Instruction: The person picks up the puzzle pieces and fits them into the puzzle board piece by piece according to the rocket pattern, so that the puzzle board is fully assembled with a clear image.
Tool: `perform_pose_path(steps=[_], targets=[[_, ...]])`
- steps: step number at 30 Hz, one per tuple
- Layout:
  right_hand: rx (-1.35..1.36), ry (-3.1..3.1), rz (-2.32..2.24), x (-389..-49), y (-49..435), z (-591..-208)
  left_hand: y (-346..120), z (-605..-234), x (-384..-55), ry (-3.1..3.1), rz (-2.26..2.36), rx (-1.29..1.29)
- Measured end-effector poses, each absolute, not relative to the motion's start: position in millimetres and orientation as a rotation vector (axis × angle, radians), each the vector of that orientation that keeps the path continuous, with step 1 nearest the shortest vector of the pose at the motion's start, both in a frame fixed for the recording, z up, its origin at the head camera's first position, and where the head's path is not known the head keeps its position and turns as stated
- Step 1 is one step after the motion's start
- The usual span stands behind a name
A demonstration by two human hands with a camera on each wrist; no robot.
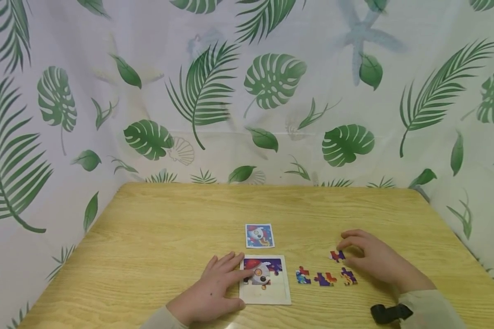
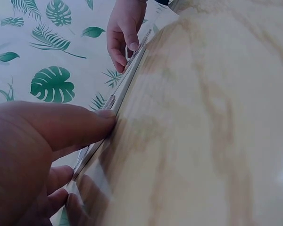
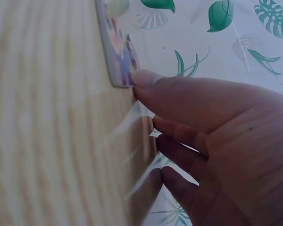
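In the head view a white-framed puzzle board [image 1: 287,292] holds several fitted pieces [image 1: 257,269] showing a white animal face. My left hand [image 1: 214,289] rests over its left side, fingers spread; the index finger lies on the fitted pieces and the thumb is at the lower left corner. Over to the right, my right hand [image 1: 376,258] is low over the table, its fingers loosely bent around a red and purple puzzle piece [image 1: 336,256]. The thumb tip, seen in the right wrist view, overlaps the corner of a colourful piece [image 3: 120,59].
Loose puzzle pieces lie right of the board: a blue and red one [image 1: 302,275], a purple and orange one [image 1: 325,279] and another purple one [image 1: 348,277]. A picture card [image 1: 260,236] lies behind the board. Leaf-print curtains [image 1: 230,114] surround the wooden table [image 1: 169,219].
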State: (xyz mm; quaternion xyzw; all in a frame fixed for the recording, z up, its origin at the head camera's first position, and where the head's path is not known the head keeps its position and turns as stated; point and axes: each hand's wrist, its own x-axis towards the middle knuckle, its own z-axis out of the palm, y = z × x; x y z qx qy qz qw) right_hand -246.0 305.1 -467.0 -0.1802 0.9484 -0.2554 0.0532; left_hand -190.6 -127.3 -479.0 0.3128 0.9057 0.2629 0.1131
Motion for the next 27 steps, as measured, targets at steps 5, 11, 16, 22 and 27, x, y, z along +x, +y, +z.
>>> perform_pose_path(steps=[5,11,16,22,27], targets=[[-0.531,2.893,-0.740,-247.2,303.7,-469.1,-127.7,-480.5,-190.2,2.649,0.775,0.919],[-0.537,2.900,-0.713,-248.8,302.9,-468.3,-128.2,-480.8,-191.5,2.647,0.776,0.916],[-0.535,2.907,-0.709,-249.0,302.1,-467.6,-128.1,-480.7,-191.6,2.660,0.769,0.913],[-0.554,2.920,-0.707,-248.6,301.5,-466.8,-127.6,-480.0,-191.1,2.657,0.779,0.924],[-0.574,2.935,-0.705,-248.2,300.5,-467.4,-127.3,-478.5,-189.8,2.656,0.779,0.926]])
